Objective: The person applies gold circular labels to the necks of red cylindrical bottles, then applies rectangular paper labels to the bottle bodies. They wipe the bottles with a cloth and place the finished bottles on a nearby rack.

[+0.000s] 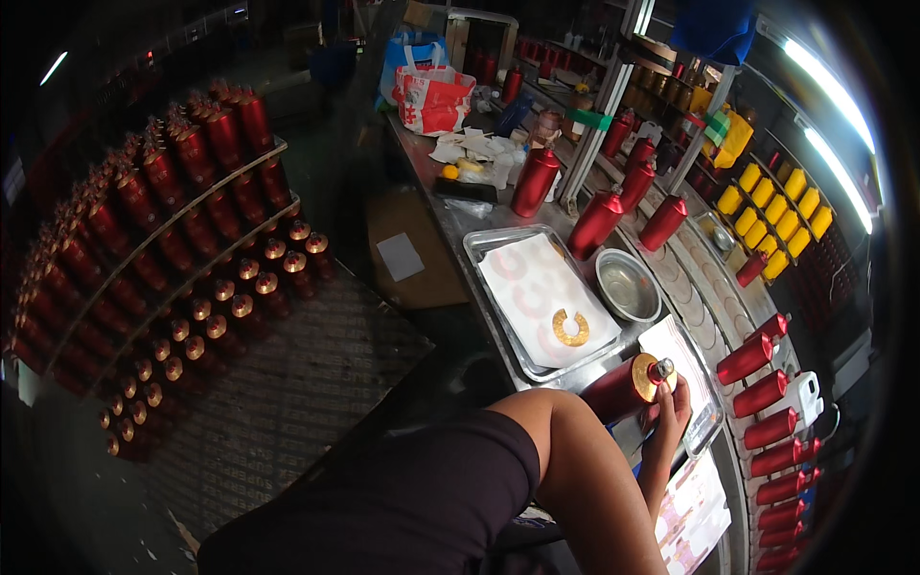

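A red bottle point(613, 389) with a gold shoulder is at the near edge of the metal bench point(453, 213), its neck tilted toward the right. The right hand point(673, 406) meets it there, fingers bent against the gold shoulder beside the neck; whether they grasp it or only press, I cannot tell. The left forearm point(594, 470) crosses in front of the bottle's lower part, its hand out of view. Just beyond, a metal tray point(476, 251) carries a white sheet point(533, 287) with a gold C-shaped piece point(570, 328) on it. Right of the tray sits a metal bowl point(629, 286); more red bottles point(595, 224) stand behind. Along the right curves a conveyor point(674, 270); well apart at left, a rack point(206, 196) holds rows of red bottles.
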`<state>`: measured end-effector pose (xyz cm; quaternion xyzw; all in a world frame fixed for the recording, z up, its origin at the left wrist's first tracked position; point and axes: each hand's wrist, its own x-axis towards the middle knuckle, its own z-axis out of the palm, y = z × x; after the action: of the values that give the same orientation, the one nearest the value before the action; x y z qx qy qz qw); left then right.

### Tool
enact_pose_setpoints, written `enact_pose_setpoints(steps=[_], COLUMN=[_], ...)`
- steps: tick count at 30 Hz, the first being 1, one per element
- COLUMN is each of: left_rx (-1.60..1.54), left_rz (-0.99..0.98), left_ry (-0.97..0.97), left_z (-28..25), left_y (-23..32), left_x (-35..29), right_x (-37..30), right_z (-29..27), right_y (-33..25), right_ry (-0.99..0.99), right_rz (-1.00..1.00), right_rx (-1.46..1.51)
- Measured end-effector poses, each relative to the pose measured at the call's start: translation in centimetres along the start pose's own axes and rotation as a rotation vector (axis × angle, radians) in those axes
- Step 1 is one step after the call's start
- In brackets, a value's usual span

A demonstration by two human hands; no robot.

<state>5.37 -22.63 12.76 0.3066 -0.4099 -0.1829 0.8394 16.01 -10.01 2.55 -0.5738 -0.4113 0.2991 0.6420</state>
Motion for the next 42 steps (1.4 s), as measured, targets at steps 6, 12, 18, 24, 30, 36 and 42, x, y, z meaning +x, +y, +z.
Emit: enact_pose_setpoints(steps=[6, 12, 18, 24, 30, 36, 42], left_rx=[-0.018, -0.073, -0.131, -0.189, -0.251, -0.275, -0.283], left_rz=[-0.042, -0.038, -0.013, -0.006, 0.038, 0.038, 0.045], left_ry=[-0.018, -0.048, -0.092, -0.153, -0.158, -0.164, -0.164], left_z=[1.4, 2.5, 3.2, 2.7, 1.0, 0.4, 0.2], left_y=[-1.9, -3.0, -2.8, -1.6, -0.9, 0.4, 1.2], left_x=[0.6, 0.4, 0.0, 0.3, 0.0, -1.0, -3.0], right_x=[0.2, 0.3, 0.2, -0.1, -0.4, -0.4, -0.5], right_z=[-0.6, -1.2, -1.0, -0.7, -0.4, -0.1, 0.1], right_y=[0.8, 1.3, 1.0, 0.4, 0.2, -0.1, -0.4], right_ry=[-0.023, -0.043, -0.020, 0.001, 0.012, 0.047, 0.069], right_rz=[-0.102, -0.023, 0.026, 0.042, 0.034, 0.082, 0.116], right_rx=[-0.003, 0.079, 0.033, -0.045, -0.049, -0.030, -0.035])
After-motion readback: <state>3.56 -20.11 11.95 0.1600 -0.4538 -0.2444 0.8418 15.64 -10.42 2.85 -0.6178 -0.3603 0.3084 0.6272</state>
